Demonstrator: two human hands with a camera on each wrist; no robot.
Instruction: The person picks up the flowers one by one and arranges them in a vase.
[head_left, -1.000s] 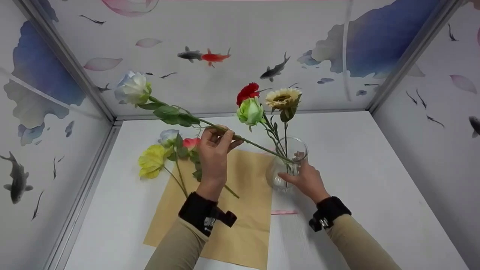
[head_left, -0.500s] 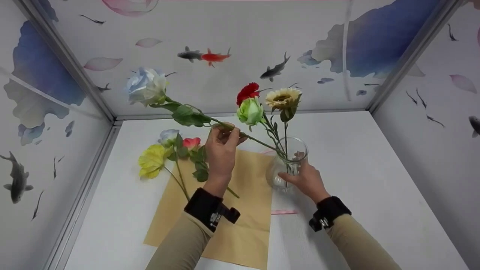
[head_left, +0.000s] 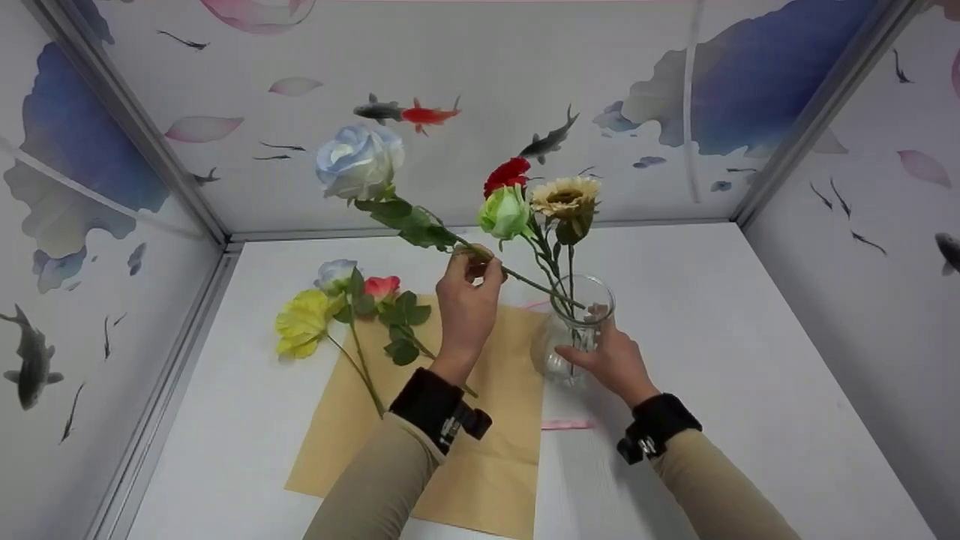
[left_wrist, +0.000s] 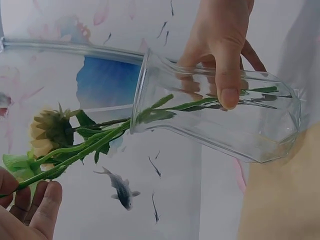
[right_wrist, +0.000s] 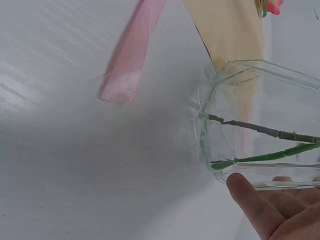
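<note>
My left hand (head_left: 471, 307) pinches the green stem of a pale blue and white artificial rose (head_left: 360, 161), whose bloom leans up to the left. The cut end of that stem (left_wrist: 162, 101) lies just inside the mouth of a clear glass vase (head_left: 555, 360). On the vase's right side, my right hand (head_left: 616, 356) holds the glass, thumb in front. A red carnation (head_left: 506, 175), a green rose (head_left: 504, 213) and a cream sunflower (head_left: 565, 199) stand in the vase. Through the glass, stem ends (right_wrist: 265, 131) show near its base.
Left of the vase, brown kraft paper (head_left: 495, 465) lies on the white table (head_left: 720, 330). A yellow flower (head_left: 302, 324), a pale blue bloom (head_left: 335, 275) and a pink-red rose (head_left: 382, 287) lie across its edge. A pink ribbon (right_wrist: 127, 65) pokes out beside the paper. Printed panels enclose the table.
My left hand has moved right, bringing the pale blue rose with it, and the stem's end has gone into the vase mouth. My right hand stays on the vase.
</note>
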